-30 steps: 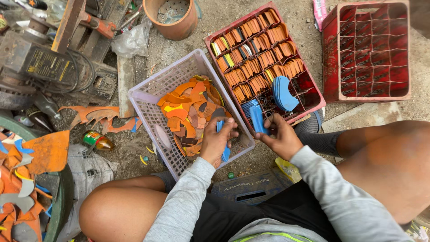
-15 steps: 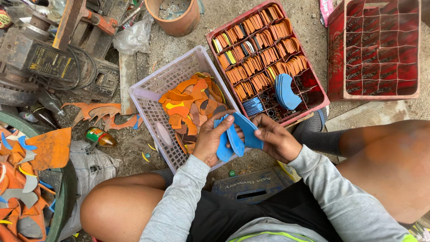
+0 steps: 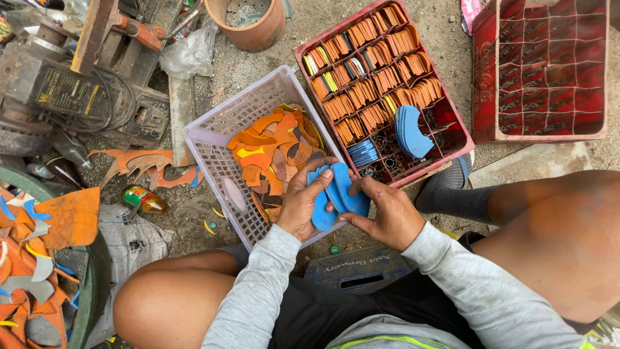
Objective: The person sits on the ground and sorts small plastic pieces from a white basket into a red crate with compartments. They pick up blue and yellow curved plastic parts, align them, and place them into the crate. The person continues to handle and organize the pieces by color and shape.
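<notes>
My left hand (image 3: 302,205) and my right hand (image 3: 385,214) together hold a small stack of blue curved flat pieces (image 3: 337,194) over the near corner of a pale lilac plastic basket (image 3: 219,132). The basket holds several orange and brown curved offcuts (image 3: 274,152). Just beyond my hands lies a red divided crate (image 3: 455,129), its cells packed with upright orange pieces (image 3: 378,81) and some blue pieces (image 3: 410,129).
A second red divided crate (image 3: 539,71) stands at the right. A clay pot (image 3: 248,22) sits at the top, old machinery (image 3: 61,90) at the left, and a green tub (image 3: 97,271) of scraps at the lower left. A small bottle (image 3: 143,199) lies on the dirt.
My hands have lifted the blue pieces out from the crate's edge and brought them together nearer me, now gripped by both hands over the basket corner.
</notes>
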A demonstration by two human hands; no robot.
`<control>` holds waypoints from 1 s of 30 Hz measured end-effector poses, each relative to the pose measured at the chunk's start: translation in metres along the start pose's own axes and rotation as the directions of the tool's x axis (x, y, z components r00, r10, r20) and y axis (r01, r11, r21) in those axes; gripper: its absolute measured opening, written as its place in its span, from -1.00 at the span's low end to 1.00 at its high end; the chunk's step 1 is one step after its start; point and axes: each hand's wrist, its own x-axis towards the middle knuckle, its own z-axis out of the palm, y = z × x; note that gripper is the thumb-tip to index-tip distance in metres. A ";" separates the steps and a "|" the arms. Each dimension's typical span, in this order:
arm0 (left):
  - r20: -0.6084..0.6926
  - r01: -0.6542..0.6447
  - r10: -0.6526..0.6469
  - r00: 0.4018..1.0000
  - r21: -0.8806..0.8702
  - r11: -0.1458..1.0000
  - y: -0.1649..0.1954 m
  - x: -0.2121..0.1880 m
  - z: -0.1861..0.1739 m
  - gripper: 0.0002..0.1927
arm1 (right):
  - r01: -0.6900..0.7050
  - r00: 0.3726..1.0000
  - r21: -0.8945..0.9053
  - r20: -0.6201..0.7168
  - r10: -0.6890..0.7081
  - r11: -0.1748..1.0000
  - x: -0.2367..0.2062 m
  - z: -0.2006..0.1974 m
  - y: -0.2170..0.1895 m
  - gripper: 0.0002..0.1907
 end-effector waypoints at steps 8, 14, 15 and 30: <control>0.010 0.020 -0.021 1.000 0.064 0.998 0.003 0.002 0.003 -0.70 | -0.040 0.999 -0.005 0.008 0.041 0.999 -0.001 -0.003 0.002 -0.37; -0.142 0.051 -0.029 0.989 0.155 0.987 -0.005 0.006 -0.005 -0.70 | -0.224 0.974 0.349 0.089 0.206 0.910 -0.002 0.000 0.011 -0.72; -0.179 0.073 -0.045 0.983 0.153 0.986 -0.008 0.006 -0.006 -0.70 | -0.357 0.934 0.369 0.130 0.333 0.858 -0.001 0.001 0.013 -0.75; 0.007 0.123 -0.125 0.992 -0.224 0.967 -0.006 0.004 0.000 -0.66 | -0.133 0.991 0.099 0.014 0.133 0.986 0.005 0.007 -0.001 -0.62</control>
